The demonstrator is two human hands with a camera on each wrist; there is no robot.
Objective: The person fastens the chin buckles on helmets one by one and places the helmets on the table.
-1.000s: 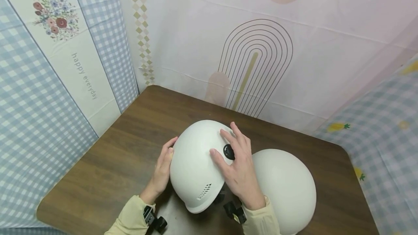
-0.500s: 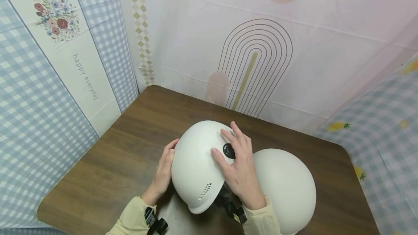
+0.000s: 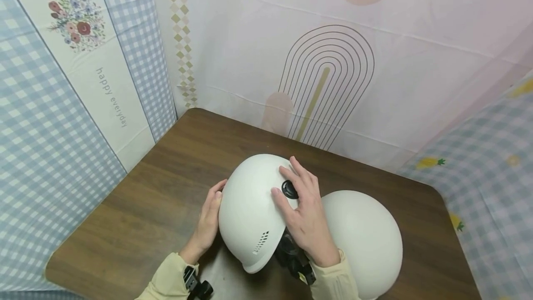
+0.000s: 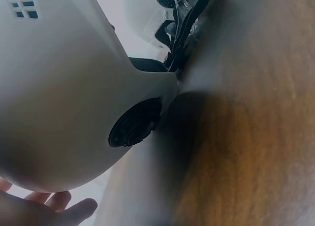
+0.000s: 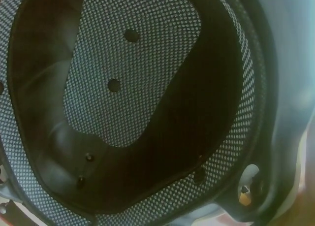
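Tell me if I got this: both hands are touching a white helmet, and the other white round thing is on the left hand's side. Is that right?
Not quite: the other white round thing is on the right hand's side, not the left hand's. The head view shows it. Both hands are touching a white helmet.

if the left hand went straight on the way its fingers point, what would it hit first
Probably the white helmet that the left hand touches, since its fingers slant toward that side; exact depth is hard to judge.
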